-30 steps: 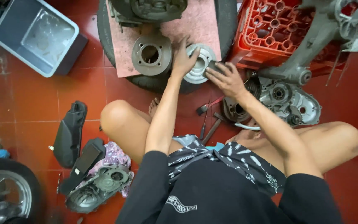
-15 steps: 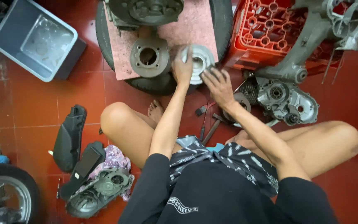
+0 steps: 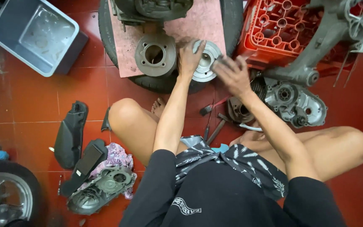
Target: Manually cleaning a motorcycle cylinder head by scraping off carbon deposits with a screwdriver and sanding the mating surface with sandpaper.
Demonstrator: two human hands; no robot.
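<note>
My left hand [image 3: 190, 56] rests on the left side of a round silver metal part [image 3: 206, 69] and grips its rim. The part lies at the near right corner of a pinkish board [image 3: 124, 42] laid across a black tyre [image 3: 156, 84]. My right hand [image 3: 232, 73] is blurred and sits against the part's right edge, its fingers pinched on a small dark grey piece [image 3: 220, 62]. A dull grey ring-shaped cylinder part [image 3: 155, 54] sits on the board just left of my left hand.
A red plastic crate [image 3: 282, 29] and a grey engine case [image 3: 295, 103] lie at the right. Hand tools [image 3: 215, 107] lie on the red tiles between my legs. A grey tub [image 3: 34, 35], black covers [image 3: 70, 134], a round cover [image 3: 101, 189] and a wheel [image 3: 1, 197] are at the left.
My right hand has moved up and left from beside the engine case to the silver part's right edge. My left hand has stayed on the part.
</note>
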